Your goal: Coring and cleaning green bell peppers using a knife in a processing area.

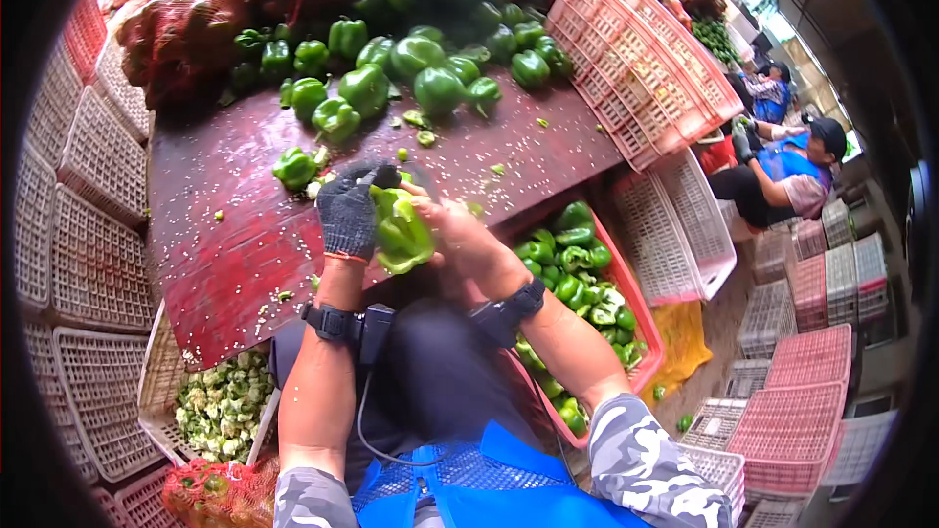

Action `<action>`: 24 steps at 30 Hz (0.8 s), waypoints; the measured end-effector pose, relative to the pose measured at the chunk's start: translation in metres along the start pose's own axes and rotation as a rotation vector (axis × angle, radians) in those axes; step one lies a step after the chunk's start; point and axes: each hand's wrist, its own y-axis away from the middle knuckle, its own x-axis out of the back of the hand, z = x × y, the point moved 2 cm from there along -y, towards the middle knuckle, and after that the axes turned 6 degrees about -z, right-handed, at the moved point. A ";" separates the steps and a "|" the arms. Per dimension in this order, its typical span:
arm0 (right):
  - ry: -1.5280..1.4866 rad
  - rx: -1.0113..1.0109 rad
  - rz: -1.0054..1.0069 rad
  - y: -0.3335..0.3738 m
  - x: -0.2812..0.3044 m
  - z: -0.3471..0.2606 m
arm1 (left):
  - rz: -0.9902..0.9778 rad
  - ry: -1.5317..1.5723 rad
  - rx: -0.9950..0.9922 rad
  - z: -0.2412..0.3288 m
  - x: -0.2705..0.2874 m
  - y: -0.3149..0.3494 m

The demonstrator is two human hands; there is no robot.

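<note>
My left hand, in a dark grey knit glove, is closed at the left side of a green bell pepper. The pepper appears opened, with a pale inner side facing up. My bare right hand is at its other side, thumb near the top and fingers partly behind it; motion blurs this hand. Both hands are above the near edge of a red, worn tabletop strewn with pale seeds. Another green pepper lies just left of the glove. Whole green peppers are heaped farther back.
A red crate of green peppers stands right of my legs. At lower left, a crate holds pale pepper cores. A pink crate leans at the table's right end. Mesh sacks lie behind; crates line the left. Two people work at right.
</note>
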 end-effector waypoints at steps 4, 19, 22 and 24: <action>-0.105 0.103 0.225 0.072 0.047 -0.003 | -0.027 0.506 0.195 -0.001 -0.016 0.008; 1.645 0.072 1.057 0.171 0.167 0.030 | -0.058 0.468 0.228 0.001 -0.005 0.007; 1.682 0.095 1.052 0.163 0.170 0.041 | -0.066 0.463 0.243 -0.003 -0.003 0.009; 1.703 0.084 1.050 0.156 0.166 0.044 | -0.048 0.390 0.270 -0.002 0.004 0.009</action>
